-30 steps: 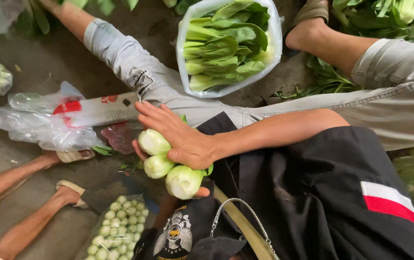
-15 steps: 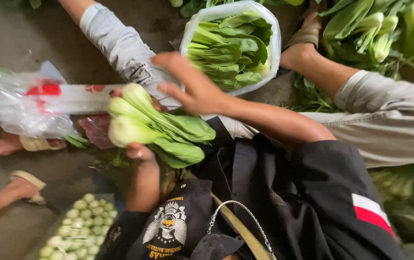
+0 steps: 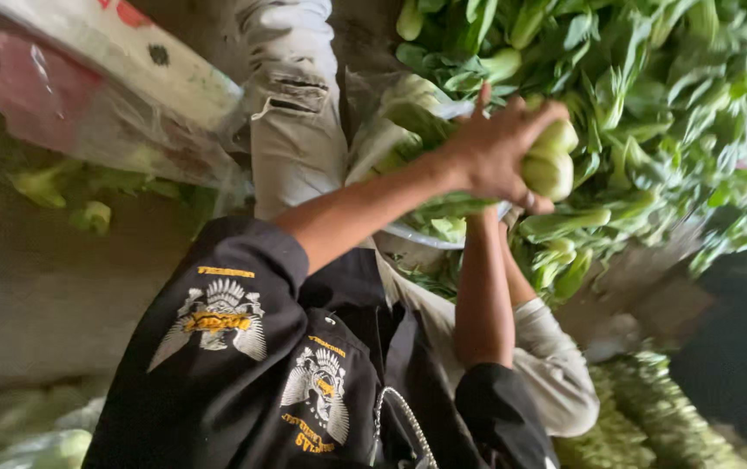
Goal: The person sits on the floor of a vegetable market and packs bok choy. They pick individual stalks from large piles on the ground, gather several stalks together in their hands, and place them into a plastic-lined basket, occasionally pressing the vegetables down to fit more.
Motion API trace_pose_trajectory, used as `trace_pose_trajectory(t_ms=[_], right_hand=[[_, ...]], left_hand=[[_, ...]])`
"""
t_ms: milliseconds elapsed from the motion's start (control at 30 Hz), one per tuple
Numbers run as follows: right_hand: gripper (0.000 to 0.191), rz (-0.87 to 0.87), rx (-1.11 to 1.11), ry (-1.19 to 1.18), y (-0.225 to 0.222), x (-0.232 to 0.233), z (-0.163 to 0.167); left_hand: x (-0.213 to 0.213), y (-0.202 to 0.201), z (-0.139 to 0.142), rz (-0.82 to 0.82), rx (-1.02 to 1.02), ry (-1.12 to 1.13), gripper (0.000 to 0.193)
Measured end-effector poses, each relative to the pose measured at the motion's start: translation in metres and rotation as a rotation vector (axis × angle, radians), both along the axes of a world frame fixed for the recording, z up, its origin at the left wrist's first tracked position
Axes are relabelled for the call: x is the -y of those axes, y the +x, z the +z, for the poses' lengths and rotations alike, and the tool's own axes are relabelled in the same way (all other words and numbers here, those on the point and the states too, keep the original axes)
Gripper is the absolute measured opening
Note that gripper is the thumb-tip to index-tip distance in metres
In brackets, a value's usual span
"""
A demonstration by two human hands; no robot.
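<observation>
A white basin (image 3: 408, 233) sits just behind the person's forearms, its rim showing below them; leafy greens fill it, though most of its inside is hidden by the arms. Far and to the right, a big heap of loose greens (image 3: 668, 104) spreads across the top of the view.

One hand (image 3: 495, 152), reaching from the left sleeve, has its fingers (image 3: 536, 115) curled around the pale stem ends of a bok choy bunch (image 3: 551, 165), held above the basin and against the heap. The other forearm rises from below to the same spot; its hand is hidden behind the first, so I cannot tell whether it is closed on anything.

At far left a clear plastic bag (image 3: 121, 113) with red and white markings lies on the ground (image 3: 35, 287), with scraps of stem beside it. A pale trouser leg (image 3: 291, 113) crosses the middle. More bundled greens (image 3: 677, 408) lie near right, dim and blurred.
</observation>
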State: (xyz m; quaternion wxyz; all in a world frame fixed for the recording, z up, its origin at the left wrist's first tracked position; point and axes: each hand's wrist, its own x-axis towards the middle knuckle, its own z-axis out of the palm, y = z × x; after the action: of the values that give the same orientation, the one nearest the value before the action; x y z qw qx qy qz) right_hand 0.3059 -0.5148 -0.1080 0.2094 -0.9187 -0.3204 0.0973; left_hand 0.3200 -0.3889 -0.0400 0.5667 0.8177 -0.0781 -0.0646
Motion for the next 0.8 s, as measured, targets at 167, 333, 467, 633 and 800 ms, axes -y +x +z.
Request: trace_pose_trajectory(t_ms=[167, 333, 467, 633, 800], right_hand=[[0.034, 0.174, -0.012, 0.002, 0.021, -0.008, -0.009], [0.028, 0.241, -0.053, 0.003, 0.034, -0.027, -0.011], [0.033, -0.001, -0.048, -0.012, 0.027, -0.041, -0.015], [0.042, 0.022, 0.037, 0.062, 0.000, -0.009, -0.005], [0.053, -0.599, -0.622, 0.697, -0.005, 0.081, 0.061]], left_hand=[[0.059, -0.010, 0.034, -0.020, -0.143, -0.453, 0.120], [0.074, -0.026, 0.046, -0.162, -0.212, -0.584, 0.121], [0.076, -0.024, 0.054, -0.048, -0.128, -0.640, 0.115], [0.050, -0.027, 0.061, -0.122, -0.084, -0.670, 0.109], [0.000, -0.071, 0.039, 0.158, 0.008, -0.816, 0.106]])
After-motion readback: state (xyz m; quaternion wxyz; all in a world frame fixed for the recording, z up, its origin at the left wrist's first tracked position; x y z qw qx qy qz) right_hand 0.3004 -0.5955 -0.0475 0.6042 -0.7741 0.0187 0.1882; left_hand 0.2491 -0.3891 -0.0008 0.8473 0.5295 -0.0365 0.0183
